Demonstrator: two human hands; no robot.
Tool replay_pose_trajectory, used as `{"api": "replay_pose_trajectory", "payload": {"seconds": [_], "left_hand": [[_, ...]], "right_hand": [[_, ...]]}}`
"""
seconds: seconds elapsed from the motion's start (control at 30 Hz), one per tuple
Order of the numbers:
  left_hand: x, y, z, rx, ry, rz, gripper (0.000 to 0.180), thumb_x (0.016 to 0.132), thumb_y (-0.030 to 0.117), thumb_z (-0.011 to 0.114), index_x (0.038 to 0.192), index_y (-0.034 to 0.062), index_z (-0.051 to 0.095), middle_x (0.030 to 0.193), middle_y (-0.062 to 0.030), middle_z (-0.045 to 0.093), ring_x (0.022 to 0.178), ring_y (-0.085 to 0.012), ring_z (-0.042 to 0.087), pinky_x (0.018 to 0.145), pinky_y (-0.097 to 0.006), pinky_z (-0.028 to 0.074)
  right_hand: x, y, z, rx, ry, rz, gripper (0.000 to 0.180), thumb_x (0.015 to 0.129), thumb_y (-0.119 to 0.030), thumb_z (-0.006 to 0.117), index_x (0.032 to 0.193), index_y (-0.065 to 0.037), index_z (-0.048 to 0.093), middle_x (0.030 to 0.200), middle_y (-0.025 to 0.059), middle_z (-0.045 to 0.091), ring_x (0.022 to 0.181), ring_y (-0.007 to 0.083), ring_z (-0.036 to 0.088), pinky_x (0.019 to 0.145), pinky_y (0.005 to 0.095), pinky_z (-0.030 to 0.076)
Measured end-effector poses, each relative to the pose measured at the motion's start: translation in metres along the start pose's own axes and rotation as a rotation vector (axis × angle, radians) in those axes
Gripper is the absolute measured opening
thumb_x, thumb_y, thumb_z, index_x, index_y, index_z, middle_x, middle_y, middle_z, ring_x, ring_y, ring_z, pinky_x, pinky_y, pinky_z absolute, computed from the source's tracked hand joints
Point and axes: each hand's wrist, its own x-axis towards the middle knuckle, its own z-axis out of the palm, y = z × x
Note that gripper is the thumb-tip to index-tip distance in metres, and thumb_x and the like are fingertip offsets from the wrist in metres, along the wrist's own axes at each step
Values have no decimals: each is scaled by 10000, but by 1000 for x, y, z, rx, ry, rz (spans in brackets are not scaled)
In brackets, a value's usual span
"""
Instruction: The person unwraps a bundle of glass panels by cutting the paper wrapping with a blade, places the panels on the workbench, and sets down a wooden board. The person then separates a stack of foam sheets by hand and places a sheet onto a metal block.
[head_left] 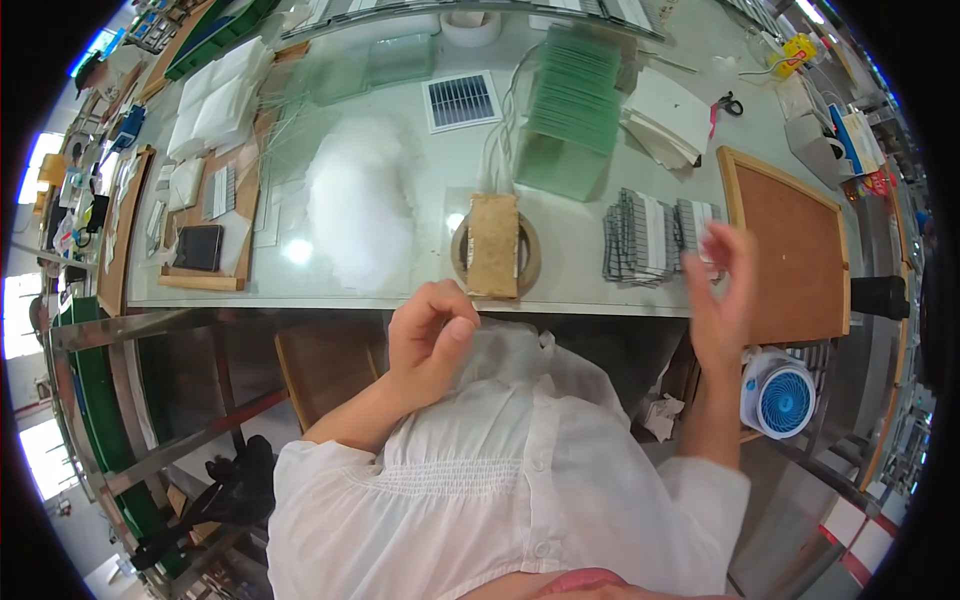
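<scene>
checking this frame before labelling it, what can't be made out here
- Right hand, head view: motion-blurred; whether its fingers hold anything is unclear.
- Left hand, head view: fingers curled in a pinch by the white blouse; what they pinch, if anything, is too thin to tell.
- Tape roll, head view: mostly covered by the tan pad.
- Far bench items, head view: too small and bent by the fisheye rim.

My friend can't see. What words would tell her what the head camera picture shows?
Seen from above, a person in a white blouse sits at a glass-topped workbench, the left hand pinching a thin clear sheet at the bench edge. The right hand is raised and blurred near a stack of small striped cells. A tape roll sits between.
</scene>
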Motion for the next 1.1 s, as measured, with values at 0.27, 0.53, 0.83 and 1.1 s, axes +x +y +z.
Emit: {"api": "replay_pose_trajectory", "payload": {"seconds": [0.27,0.53,0.83,1.1], "left_hand": [[-19,-23,-38,199,14,-124,43,906,39,517,937,17,537,763,0,517,652,-62,463,599,-200,386],[-7,-12,-67,710,53,76,136,775,65,670,887,52,593,743,-65,547,641,-188,544,586,-284,432],[-6,-11,-86,1246,61,139,193,731,129,703,880,83,590,841,-55,533,773,-250,526,683,-361,410],[-11,-13,-92,1257,91,104,130,744,93,690,833,69,599,833,-71,553,772,-269,550,691,-377,446]], "right_hand": [[96,11,74,-261,-273,-256,186,847,-120,641,965,-47,518,858,7,461,680,110,430,606,256,389],[93,11,71,274,-360,312,183,969,-236,504,921,-66,552,822,-27,505,587,42,503,522,183,414],[92,22,70,535,-264,256,212,987,-256,464,937,-74,559,848,-12,514,648,66,525,567,201,436],[47,-27,63,628,-278,236,207,958,-157,497,1130,-41,488,791,10,492,591,51,442,485,173,360]]}}
